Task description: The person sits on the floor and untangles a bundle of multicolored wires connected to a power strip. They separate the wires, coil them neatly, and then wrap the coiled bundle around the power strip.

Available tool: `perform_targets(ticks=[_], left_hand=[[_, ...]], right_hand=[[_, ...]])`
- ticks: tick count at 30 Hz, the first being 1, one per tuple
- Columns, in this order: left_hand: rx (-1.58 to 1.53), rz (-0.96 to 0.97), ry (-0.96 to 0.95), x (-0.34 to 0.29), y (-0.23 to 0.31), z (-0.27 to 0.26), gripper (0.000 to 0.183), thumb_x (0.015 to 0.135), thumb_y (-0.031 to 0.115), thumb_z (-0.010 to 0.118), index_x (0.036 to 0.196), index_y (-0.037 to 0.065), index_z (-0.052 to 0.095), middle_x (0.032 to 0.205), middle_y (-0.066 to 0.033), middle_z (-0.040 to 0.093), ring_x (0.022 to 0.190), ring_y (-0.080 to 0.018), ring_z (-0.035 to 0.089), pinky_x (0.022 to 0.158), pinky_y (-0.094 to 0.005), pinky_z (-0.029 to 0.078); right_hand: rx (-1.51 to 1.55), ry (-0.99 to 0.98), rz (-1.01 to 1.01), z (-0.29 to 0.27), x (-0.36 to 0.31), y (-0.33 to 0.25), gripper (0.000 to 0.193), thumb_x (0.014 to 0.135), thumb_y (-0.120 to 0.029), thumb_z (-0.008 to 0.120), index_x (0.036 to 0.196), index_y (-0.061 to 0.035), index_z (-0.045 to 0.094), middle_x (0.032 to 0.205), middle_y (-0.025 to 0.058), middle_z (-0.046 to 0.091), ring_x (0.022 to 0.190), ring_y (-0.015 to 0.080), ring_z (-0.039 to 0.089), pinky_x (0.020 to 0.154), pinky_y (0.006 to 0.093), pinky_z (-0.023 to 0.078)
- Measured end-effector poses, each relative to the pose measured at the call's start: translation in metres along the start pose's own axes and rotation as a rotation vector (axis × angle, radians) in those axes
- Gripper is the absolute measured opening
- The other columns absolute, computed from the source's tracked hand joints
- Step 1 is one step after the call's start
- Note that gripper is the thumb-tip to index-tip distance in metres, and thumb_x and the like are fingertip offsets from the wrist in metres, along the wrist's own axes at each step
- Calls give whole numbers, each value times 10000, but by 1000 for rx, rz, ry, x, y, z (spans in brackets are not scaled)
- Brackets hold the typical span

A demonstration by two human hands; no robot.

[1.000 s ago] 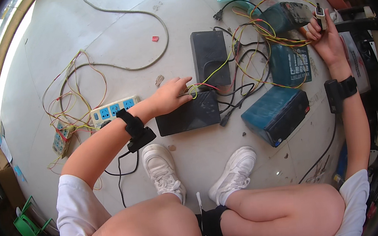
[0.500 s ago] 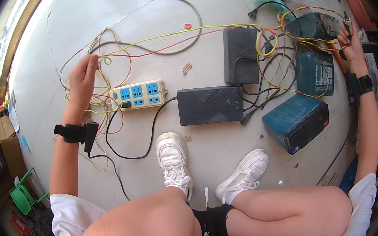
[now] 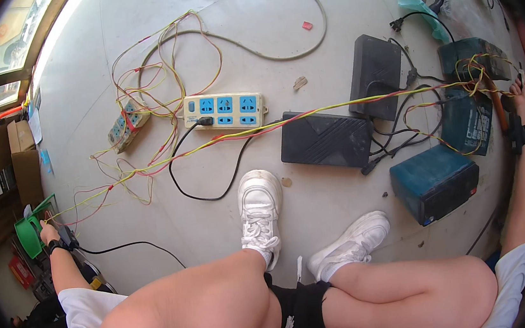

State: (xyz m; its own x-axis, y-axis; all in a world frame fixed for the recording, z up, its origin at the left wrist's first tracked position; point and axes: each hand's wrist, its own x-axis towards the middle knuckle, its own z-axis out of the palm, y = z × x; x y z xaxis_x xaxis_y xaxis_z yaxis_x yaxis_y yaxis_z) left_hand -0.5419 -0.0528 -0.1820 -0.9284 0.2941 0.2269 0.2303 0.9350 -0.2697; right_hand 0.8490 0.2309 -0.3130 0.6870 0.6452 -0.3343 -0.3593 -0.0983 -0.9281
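Observation:
My left hand [image 3: 48,234], far out at the left, is closed on the ends of thin red and yellow wires [image 3: 209,142]. These stretch almost straight across the floor to my right side, crossing over a black power adapter [image 3: 324,139]. At the far right my right hand [image 3: 523,97] is closed round the other part of the wires; a small pale piece shows at its fingertips, too small to name. Near that hand stand several teal and black batteries [image 3: 433,175]. Loose loops of wire lie round a white power strip [image 3: 192,115] with blue sockets.
A black plug sits in the power strip. A second power strip [image 3: 129,128] lies left of it, and another black adapter [image 3: 375,75] stands behind. A grey cable [image 3: 251,51] curves over the floor. Cardboard boxes [image 3: 23,151] and a green object [image 3: 29,236] are at the left.
My left hand has moved down and outward to the left, drawing the wires into a long, tight line. The right hand keeps its grip, and the view has shifted left.

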Motion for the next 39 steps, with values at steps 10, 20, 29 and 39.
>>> perform_targets(ticks=[10, 20, 29, 39], left_hand=[[159, 338, -51, -50, 124, 27, 284, 898, 181, 543, 1155, 97, 628, 1198, -132, 616, 1088, -318, 599, 947, -422, 473], [-780, 2165, -391, -553, 402, -92, 346, 929, 169, 614, 1250, 54, 553, 1403, -121, 504, 1313, -336, 445, 1079, -417, 385], [-647, 2328, -255, -684, 414, -99, 188, 902, 127, 610, 1077, 59, 610, 1034, -111, 578, 1034, -287, 548, 869, -423, 440], [-946, 1586, -319, -501, 442, -98, 117, 991, 102, 555, 1045, 15, 613, 772, -90, 649, 701, -170, 610, 670, -280, 476]], right_hand=[[-7, -311, 125, 65, -88, -13, 287, 1015, -305, 565, 908, -46, 503, 668, 4, 385, 427, 68, 258, 399, 220, 218], [65, -818, 136, 98, -167, -50, 287, 1042, -229, 496, 1151, 31, 549, 710, 13, 340, 509, 74, 234, 472, 230, 220], [246, -920, 103, 42, -197, -122, 332, 1014, -158, 529, 1195, 117, 483, 707, 30, 304, 555, 97, 239, 499, 244, 226], [-123, -866, 177, 30, -201, -52, 466, 1023, -363, 532, 1283, 22, 501, 762, -2, 385, 582, 70, 321, 618, 234, 329]])
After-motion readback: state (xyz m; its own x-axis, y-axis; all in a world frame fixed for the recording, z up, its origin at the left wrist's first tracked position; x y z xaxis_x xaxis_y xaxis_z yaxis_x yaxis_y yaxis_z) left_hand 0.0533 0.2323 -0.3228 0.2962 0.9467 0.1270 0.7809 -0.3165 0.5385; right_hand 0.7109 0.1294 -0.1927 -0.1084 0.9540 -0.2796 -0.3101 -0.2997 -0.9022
